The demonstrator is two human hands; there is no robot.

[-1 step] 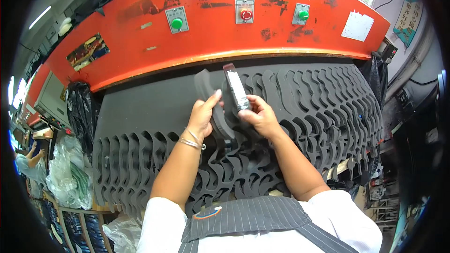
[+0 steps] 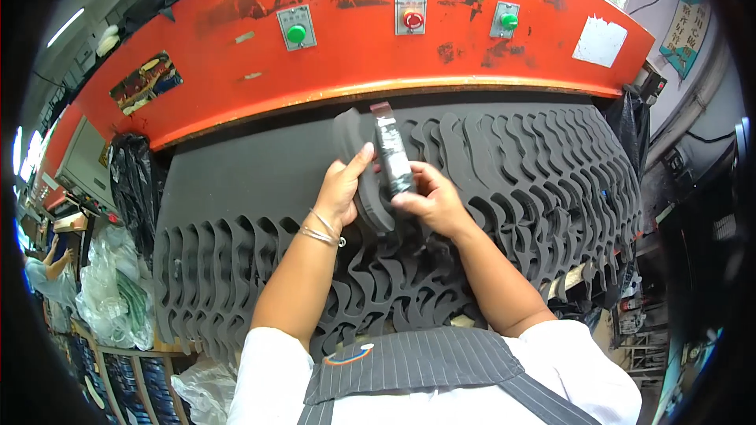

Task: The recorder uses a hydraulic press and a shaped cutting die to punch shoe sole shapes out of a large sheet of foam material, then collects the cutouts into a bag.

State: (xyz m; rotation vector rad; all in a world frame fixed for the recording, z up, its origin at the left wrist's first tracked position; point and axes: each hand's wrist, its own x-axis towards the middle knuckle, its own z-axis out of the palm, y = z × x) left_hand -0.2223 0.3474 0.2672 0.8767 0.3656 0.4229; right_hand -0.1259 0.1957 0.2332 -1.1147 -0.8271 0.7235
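My left hand point(image 2: 342, 190) is closed round a curved, dark grey foam strip point(image 2: 347, 132) that stands up past the fingers and reaches down below them. In my right hand point(image 2: 435, 200) is a narrow, shiny dark block point(image 2: 390, 146) with a dark red upper end, gripped near its lower end. Both things are held side by side above the foam sheet, close together; I cannot tell if they touch. Under and around my hands lie rows of wavy cut foam pieces point(image 2: 543, 145), some loose and jumbled in the middle. Fine detail on both held things is blurred.
An uncut stretch of dark foam sheet point(image 2: 244, 169) lies at the left. Behind it rises the machine's red front beam point(image 2: 350, 55), with a red button point(image 2: 412, 21) and green controls. Black plastic bags point(image 2: 134, 193) hang at both sides. Another person point(image 2: 51, 271) works far left.
My right hand and the dark block have shifted slightly left, nearer the foam strip. The block's bright glare has lessened. My left hand has barely moved.
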